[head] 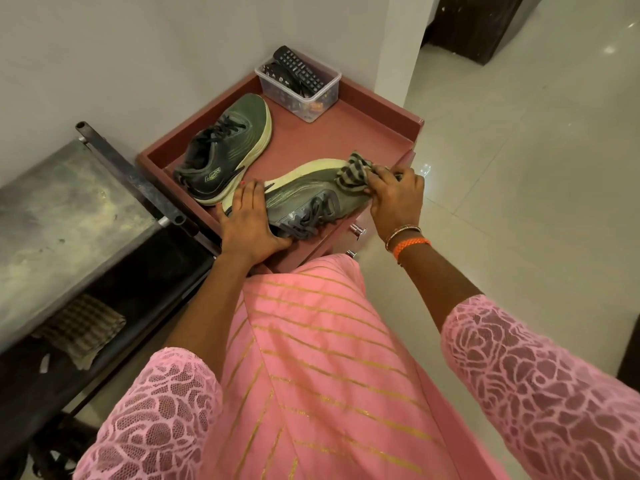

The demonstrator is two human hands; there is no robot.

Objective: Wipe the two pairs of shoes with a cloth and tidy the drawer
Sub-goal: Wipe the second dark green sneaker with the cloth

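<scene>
I look down into a room corner with white walls and a pale tiled floor, where a pink tray-topped drawer unit [363, 109] stands beside a worn metal bench [62, 209]. On its top surface, my left hand [247, 225] curls over the heel end of a grey-green running shoe [298, 199], which lies tipped on its side with its laces toward me. My right hand [393, 197] pinches a bunched striped cloth [353, 173] against the toe of that shoe. The second shoe [225, 147] of the pair rests beyond my left hand, apart from it. A clear plastic box [308, 95] holding a remote control [299, 69] sits further back, toward the wall corner.

Risks, as I judge them:
- The held shoe overhangs the near lip. A hard wipe could push it off if the left hand's hold slackens.
- The cloth is bunched, so only a small part meets the shoe. Dirt may be missed or smeared.
- A loose cloth tail could snag in the laces.
- Only one pair is in view; a second folded cloth [83, 327] lies on the bench's lower shelf, below my left hand.
</scene>
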